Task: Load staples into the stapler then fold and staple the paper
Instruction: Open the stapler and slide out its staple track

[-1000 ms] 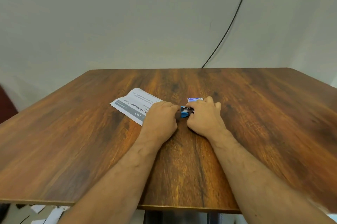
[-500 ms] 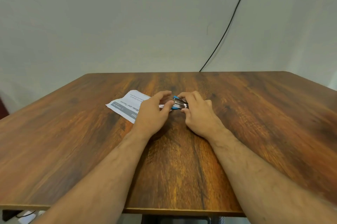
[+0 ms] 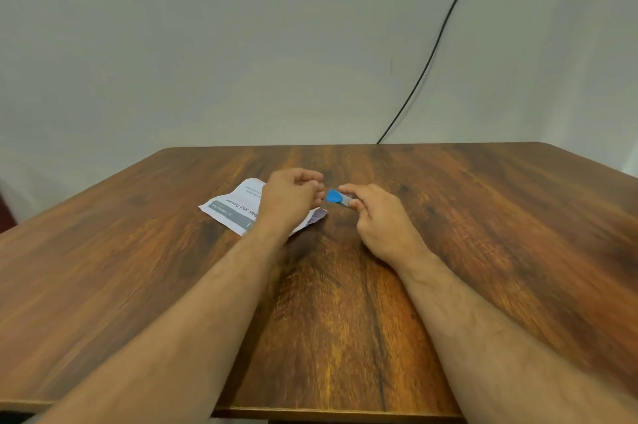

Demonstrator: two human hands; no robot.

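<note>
Counter (image 3: 483, 233): warm reddish-brown wood grain, dark streaks running lengthwise, orange-gold patches near the front edge. Stapler (image 3: 336, 197): bright blue end, silver-grey metal body. Paper (image 3: 238, 207): white, dark printed text, one grey band across it with small white lettering. Wall (image 3: 207, 43): plain pale grey-green. Cable (image 3: 431, 54): black, thin line against the wall. Far left edge: dark red patch (image 3: 5, 206).
</note>
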